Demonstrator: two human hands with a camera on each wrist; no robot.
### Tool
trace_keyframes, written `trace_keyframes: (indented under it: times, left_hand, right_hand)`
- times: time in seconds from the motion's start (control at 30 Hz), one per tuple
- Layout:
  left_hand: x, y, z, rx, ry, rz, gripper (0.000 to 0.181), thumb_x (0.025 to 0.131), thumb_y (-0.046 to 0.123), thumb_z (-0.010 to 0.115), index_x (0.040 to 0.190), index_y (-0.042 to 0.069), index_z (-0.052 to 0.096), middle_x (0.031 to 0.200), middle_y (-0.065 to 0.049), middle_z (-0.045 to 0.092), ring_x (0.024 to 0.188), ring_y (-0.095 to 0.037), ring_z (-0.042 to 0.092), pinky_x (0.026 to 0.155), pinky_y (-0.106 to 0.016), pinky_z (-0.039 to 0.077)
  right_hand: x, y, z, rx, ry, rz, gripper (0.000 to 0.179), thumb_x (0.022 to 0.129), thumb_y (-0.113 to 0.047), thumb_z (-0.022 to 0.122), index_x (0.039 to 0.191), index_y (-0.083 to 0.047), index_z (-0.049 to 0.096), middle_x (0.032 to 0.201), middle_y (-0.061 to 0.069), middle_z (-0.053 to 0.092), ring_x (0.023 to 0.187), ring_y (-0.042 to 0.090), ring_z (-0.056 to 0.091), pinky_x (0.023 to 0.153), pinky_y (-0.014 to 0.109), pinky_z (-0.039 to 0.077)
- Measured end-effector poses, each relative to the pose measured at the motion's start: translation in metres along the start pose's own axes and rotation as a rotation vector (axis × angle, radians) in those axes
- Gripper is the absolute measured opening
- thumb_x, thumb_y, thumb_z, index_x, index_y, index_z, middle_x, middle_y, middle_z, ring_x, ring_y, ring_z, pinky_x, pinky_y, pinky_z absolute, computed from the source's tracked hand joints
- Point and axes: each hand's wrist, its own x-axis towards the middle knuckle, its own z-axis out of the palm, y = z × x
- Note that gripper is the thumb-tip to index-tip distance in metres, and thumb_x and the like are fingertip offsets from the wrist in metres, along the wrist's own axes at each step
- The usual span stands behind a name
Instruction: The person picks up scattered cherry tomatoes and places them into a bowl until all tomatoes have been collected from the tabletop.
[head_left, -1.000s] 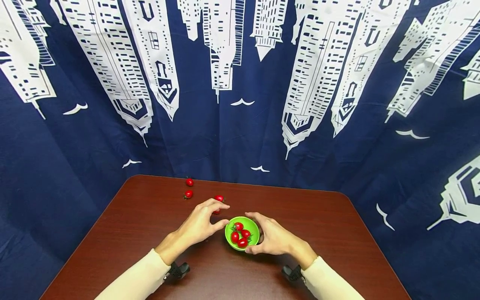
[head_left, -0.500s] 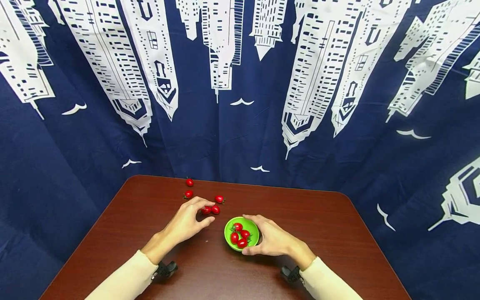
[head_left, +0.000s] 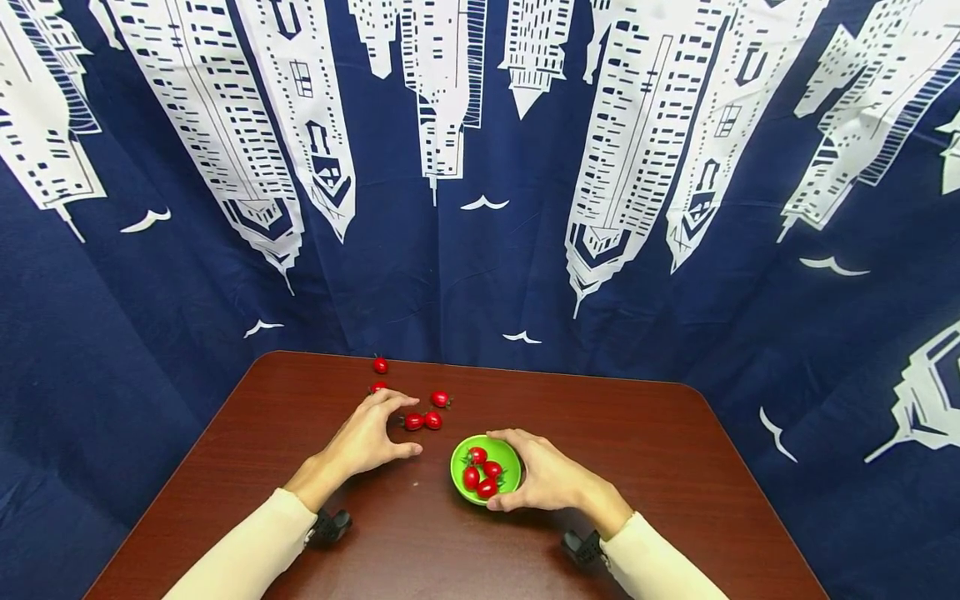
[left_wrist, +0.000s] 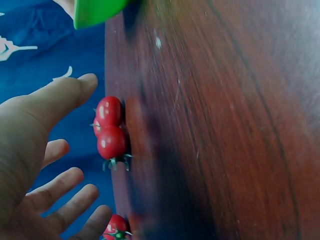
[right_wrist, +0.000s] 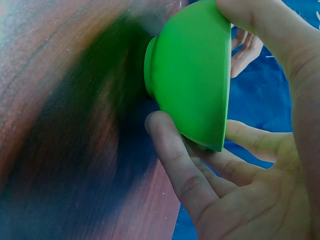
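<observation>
My right hand [head_left: 553, 477] grips a small green bowl [head_left: 504, 451], the thumb at its rim and the fingers around its far side. Several red cherry tomatoes [head_left: 471, 477] with green stems lie inside it. In the right wrist view the bowl's foot [right_wrist: 149, 67] is close to the tabletop. My left hand [head_left: 366, 440] hovers left of the bowl, thumb and fingers spread apart with nothing between them. Just beyond its fingertips, two cherry tomatoes [head_left: 413, 422] lie side by side; in the left wrist view these tomatoes [left_wrist: 111, 142] show past the thumb.
Another cherry tomato [head_left: 441, 399] lies behind that pair. Towards the back left are one more tomato [head_left: 381, 365] and a tomato [head_left: 378, 387] partly covered by my left hand. A blue curtain [head_left: 480, 275] with white buildings hangs behind the brown table [head_left: 600, 417].
My left hand has moved left, away from the bowl, uncovering the pair of tomatoes and partly covering one at the back left. The right hand stays at the bowl.
</observation>
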Motion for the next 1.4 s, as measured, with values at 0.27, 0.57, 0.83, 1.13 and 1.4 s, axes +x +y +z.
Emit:
trace_keyframes:
  times: [0.27, 0.57, 0.83, 1.13, 1.4]
  left_hand:
    - [0.012, -0.009, 0.012, -0.016, -0.041, -0.034, 0.084, 0.082, 0.036, 0.108, 0.155, 0.011, 0.073, 0.151, -0.015, 0.072, 0.138, -0.043, 0.071, 0.121, -0.063, 0.06]
    - [0.022, -0.016, 0.016, -0.006, -0.055, -0.048, 0.079, 0.083, 0.03, 0.107, 0.151, 0.006, 0.074, 0.142, -0.015, 0.076, 0.12, -0.032, 0.074, 0.111, -0.054, 0.064]
    - [0.028, -0.025, 0.021, -0.059, -0.028, -0.002, 0.059, 0.086, 0.022, 0.105, 0.137, 0.005, 0.081, 0.125, -0.014, 0.08, 0.106, -0.028, 0.077, 0.099, -0.046, 0.067]
    - [0.033, -0.05, 0.038, -0.092, 0.04, 0.089, 0.036, 0.088, 0.017, 0.102, 0.12, 0.008, 0.086, 0.109, -0.009, 0.082, 0.09, -0.017, 0.079, 0.084, -0.033, 0.068]
    - [0.027, -0.021, 0.019, -0.044, -0.017, -0.027, 0.026, 0.091, 0.011, 0.1, 0.114, 0.009, 0.086, 0.106, -0.005, 0.084, 0.093, -0.017, 0.079, 0.089, -0.037, 0.068]
  right_hand:
    - [-0.003, 0.001, 0.002, -0.007, 0.017, -0.009, 0.101, 0.082, -0.05, 0.104, 0.163, -0.009, 0.061, 0.145, 0.001, 0.076, 0.129, 0.018, 0.075, 0.116, 0.04, 0.064]
    - [-0.002, 0.002, 0.004, 0.004, 0.016, 0.002, 0.103, 0.083, -0.05, 0.103, 0.166, -0.008, 0.058, 0.147, 0.002, 0.074, 0.13, 0.018, 0.074, 0.116, 0.04, 0.064]
    - [-0.002, 0.003, 0.004, -0.005, 0.02, -0.005, 0.103, 0.082, -0.051, 0.103, 0.165, -0.009, 0.059, 0.149, 0.002, 0.074, 0.13, 0.018, 0.075, 0.117, 0.04, 0.063]
    - [-0.003, 0.002, 0.003, 0.013, 0.016, 0.0, 0.104, 0.082, -0.05, 0.103, 0.166, -0.008, 0.058, 0.151, 0.004, 0.073, 0.132, 0.02, 0.074, 0.119, 0.041, 0.063]
    - [-0.003, 0.002, 0.003, 0.016, 0.007, 0.01, 0.104, 0.083, -0.051, 0.103, 0.166, -0.009, 0.058, 0.151, 0.002, 0.073, 0.132, 0.019, 0.074, 0.119, 0.042, 0.063]
